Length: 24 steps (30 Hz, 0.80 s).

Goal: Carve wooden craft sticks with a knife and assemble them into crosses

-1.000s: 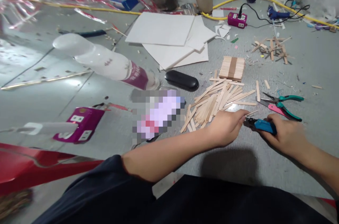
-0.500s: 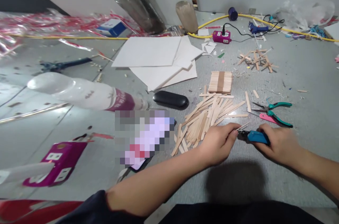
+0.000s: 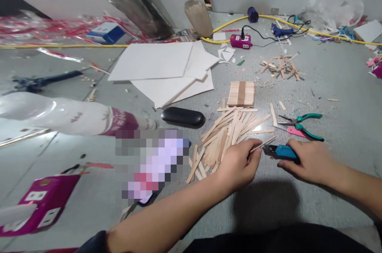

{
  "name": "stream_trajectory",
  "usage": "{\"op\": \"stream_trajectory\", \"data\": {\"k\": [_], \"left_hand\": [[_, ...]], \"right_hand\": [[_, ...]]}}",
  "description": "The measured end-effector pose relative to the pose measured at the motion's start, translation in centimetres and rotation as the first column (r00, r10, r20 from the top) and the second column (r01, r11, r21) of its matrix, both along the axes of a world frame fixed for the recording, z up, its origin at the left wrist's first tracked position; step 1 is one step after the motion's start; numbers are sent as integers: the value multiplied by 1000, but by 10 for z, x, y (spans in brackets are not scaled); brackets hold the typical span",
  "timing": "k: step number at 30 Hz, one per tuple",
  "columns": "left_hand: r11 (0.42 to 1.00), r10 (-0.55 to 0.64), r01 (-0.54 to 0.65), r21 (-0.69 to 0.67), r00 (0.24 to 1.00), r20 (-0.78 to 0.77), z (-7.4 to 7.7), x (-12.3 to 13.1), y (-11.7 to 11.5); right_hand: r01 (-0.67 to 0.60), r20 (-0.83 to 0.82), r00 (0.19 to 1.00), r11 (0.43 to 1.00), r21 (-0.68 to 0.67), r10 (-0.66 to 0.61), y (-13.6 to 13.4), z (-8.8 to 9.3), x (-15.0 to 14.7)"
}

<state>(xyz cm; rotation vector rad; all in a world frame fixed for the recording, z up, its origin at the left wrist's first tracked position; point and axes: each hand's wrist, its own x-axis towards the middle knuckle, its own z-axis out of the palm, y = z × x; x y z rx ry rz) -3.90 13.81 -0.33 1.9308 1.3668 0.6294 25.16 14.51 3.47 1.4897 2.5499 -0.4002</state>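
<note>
Between the thumb and fingers of my left hand (image 3: 240, 163) is a thin wooden craft stick (image 3: 270, 140), its end pointing up to the right. My right hand (image 3: 312, 161) is closed around a blue-handled cutter (image 3: 285, 151) with a black head; its exact kind is hard to make out. The head is close to the stick, with a small gap between them. Behind my left hand lies a loose pile of craft sticks (image 3: 235, 129). Beyond the pile is a banded bundle of sticks (image 3: 249, 93). Green-handled pliers (image 3: 308, 125) rest beyond my right hand.
White sheets (image 3: 155, 59) and a black case (image 3: 182, 116) lie left of the sticks. A blurred-out phone (image 3: 161, 165) is near my left forearm. Farther left are a plastic bottle (image 3: 71, 113) and a purple power strip (image 3: 44, 201). Joined sticks (image 3: 282, 65) sit at the back.
The cutter's head and the stick have come apart slightly. My left hand has moved a little left with the stick, and the whole view has shifted.
</note>
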Motion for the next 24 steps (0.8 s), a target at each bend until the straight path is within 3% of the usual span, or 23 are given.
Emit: {"op": "stream_trajectory", "data": {"k": [4,12,18,24], "left_hand": [[996,-37,44,81,996,-84,2,1,0],[991,-90,115,74,955,-283,8,1,0],[981,-150,179,79,946,-287,14,-3,-1],[983,-121,152,106,959,-255,15,-5,-4]], "right_hand": [[38,148,989,985,-170,-13,9,17,-7],[59,280,960,955,-291,26,21,42,-16],[42,320,946,956,-290,55,19,34,-10],[-42,147,987,980,-196,71,17,17,0]]}}
